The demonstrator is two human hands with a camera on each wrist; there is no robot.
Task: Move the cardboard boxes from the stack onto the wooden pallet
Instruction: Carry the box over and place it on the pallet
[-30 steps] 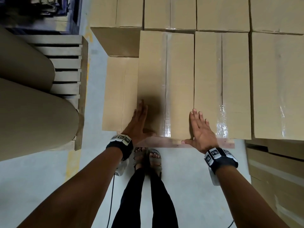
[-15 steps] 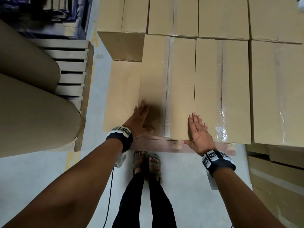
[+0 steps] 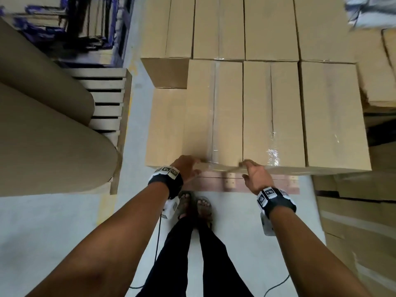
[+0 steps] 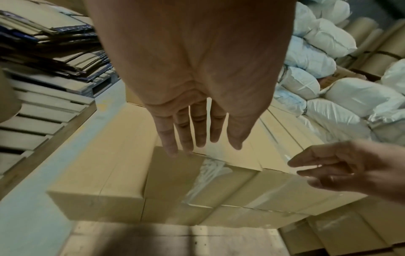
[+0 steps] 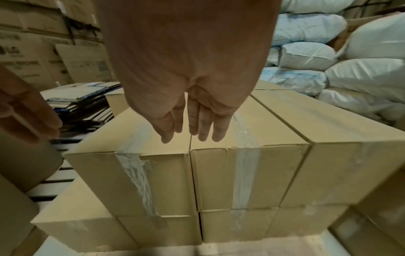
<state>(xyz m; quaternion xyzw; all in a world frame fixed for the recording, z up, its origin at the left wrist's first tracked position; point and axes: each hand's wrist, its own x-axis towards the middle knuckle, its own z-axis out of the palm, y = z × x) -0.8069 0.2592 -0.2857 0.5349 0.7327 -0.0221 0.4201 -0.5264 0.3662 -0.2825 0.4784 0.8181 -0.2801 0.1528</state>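
While we stand at the stack, the box (image 3: 213, 112) lies on the top layer at its left end, just in front of us, with its near edge at our hands. Our left hand (image 3: 186, 168) is at the box's near left corner, its fingers (image 4: 198, 129) straight and loose above the top. Our right hand (image 3: 255, 175) is at the near right corner, its fingers (image 5: 202, 124) also straight, over the seam to the next box (image 3: 273, 112). Neither hand grips anything. The pallet (image 3: 216, 183) shows under the stack.

Both hands (image 3: 186, 168) back off the box (image 3: 214, 112) top.
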